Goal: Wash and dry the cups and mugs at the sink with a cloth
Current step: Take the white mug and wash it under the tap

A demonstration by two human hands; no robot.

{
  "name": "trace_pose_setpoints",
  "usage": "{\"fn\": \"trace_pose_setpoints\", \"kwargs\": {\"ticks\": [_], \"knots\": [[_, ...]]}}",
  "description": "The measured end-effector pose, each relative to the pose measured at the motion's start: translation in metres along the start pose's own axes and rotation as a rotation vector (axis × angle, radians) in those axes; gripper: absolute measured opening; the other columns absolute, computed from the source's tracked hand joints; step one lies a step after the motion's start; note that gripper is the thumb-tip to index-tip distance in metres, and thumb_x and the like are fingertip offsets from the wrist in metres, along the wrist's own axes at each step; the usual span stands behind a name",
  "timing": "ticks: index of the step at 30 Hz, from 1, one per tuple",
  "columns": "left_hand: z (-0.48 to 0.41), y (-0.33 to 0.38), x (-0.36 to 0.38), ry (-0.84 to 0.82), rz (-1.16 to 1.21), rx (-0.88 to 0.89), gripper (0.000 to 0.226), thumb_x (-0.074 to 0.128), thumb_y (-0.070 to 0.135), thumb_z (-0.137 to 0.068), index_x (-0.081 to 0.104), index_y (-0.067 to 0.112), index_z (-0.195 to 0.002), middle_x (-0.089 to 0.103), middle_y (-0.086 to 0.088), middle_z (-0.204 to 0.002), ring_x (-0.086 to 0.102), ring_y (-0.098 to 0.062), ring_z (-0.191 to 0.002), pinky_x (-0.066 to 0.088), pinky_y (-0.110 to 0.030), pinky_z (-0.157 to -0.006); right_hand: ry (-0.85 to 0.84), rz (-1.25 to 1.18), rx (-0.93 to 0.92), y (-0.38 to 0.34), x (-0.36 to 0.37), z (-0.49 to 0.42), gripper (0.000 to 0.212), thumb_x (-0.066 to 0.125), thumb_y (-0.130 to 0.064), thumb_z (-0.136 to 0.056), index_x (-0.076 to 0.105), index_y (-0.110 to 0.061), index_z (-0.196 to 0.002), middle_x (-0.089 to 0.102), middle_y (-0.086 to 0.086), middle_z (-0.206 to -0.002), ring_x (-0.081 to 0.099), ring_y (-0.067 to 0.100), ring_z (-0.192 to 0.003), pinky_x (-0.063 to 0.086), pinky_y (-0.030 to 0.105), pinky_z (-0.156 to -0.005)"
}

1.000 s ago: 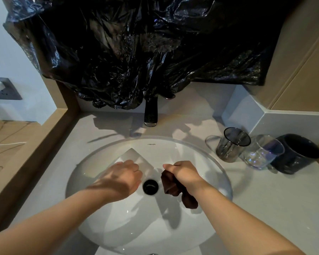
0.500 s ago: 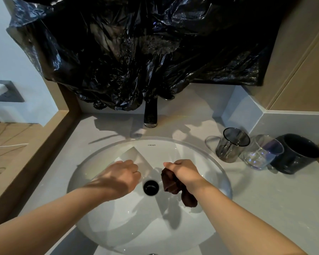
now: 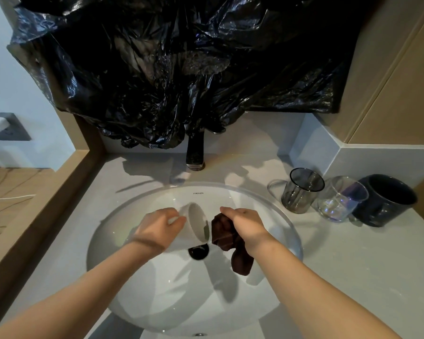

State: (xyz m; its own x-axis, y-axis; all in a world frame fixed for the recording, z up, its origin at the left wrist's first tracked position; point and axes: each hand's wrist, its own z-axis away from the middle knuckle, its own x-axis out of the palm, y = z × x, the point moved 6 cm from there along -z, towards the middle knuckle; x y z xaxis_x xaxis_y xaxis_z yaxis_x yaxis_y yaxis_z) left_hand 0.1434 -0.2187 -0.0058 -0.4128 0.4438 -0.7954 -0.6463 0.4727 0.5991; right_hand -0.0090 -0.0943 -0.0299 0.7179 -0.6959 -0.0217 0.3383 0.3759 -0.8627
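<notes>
Left hand (image 3: 157, 226) gripped cup (image 3: 196, 223), tilted over sink (image 3: 171, 289) drain. Right hand (image 3: 247, 223) clutched cloth (image 3: 224, 234) beside it. Grey glass (image 3: 301, 192), clear glass (image 3: 340, 199) and mug (image 3: 387, 199) stood at counter's (image 3: 353, 265) right edge; whether washed, could not tell. Judged partway.

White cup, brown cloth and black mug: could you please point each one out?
white cup (image 3: 197, 223): head view, inside wall near the rim.
brown cloth (image 3: 222, 231): head view, bunched upper folds.
black mug (image 3: 392, 214): head view, outer side wall.

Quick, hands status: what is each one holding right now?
Left hand: holds the white cup, tipped on its side.
Right hand: grips the brown cloth.
</notes>
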Motion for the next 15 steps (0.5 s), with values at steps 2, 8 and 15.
{"fn": "trace_pose_setpoints", "kwargs": {"ticks": [2, 8, 15], "knots": [[0.003, -0.002, 0.001, 0.045, 0.418, -0.191, 0.034, 0.057, 0.037, -0.083, 0.052, 0.020, -0.053, 0.050, 0.001, -0.057, 0.048, -0.023, -0.062, 0.044, -0.034, -0.067, 0.024, -0.093, -0.002, -0.003, -0.005, 0.003, 0.028, 0.068, -0.027, -0.083, 0.058, -0.001, -0.077, 0.059, 0.020, -0.071, 0.056, 0.032, -0.055, 0.049, 0.033, -0.054], [0.015, 0.032, 0.016, 0.077, 1.032, -0.333, 0.038, 0.048, 0.013, -0.096, 0.038, 0.014, -0.060, 0.033, -0.001, -0.053, 0.030, -0.016, -0.053, 0.036, -0.028, -0.058, 0.041, -0.423, -0.019, -0.026, -0.032, 0.012, 0.026, 0.058, -0.025, -0.091, 0.063, -0.001, -0.084, 0.059, 0.014, -0.070, 0.054, 0.028, -0.056, 0.048, 0.030, -0.053], [0.021, 0.115, 0.028, 0.003, 1.181, -0.225, 0.042, 0.042, 0.013, -0.098, 0.033, 0.013, -0.057, 0.028, 0.004, -0.039, 0.027, -0.013, -0.042, 0.030, -0.029, -0.056, 0.121, -0.519, -0.056, -0.052, -0.103, 0.033, 0.021, 0.065, -0.032, -0.086, 0.064, -0.011, -0.090, 0.063, 0.009, -0.083, 0.060, 0.024, -0.064, 0.048, 0.024, -0.053]]}}
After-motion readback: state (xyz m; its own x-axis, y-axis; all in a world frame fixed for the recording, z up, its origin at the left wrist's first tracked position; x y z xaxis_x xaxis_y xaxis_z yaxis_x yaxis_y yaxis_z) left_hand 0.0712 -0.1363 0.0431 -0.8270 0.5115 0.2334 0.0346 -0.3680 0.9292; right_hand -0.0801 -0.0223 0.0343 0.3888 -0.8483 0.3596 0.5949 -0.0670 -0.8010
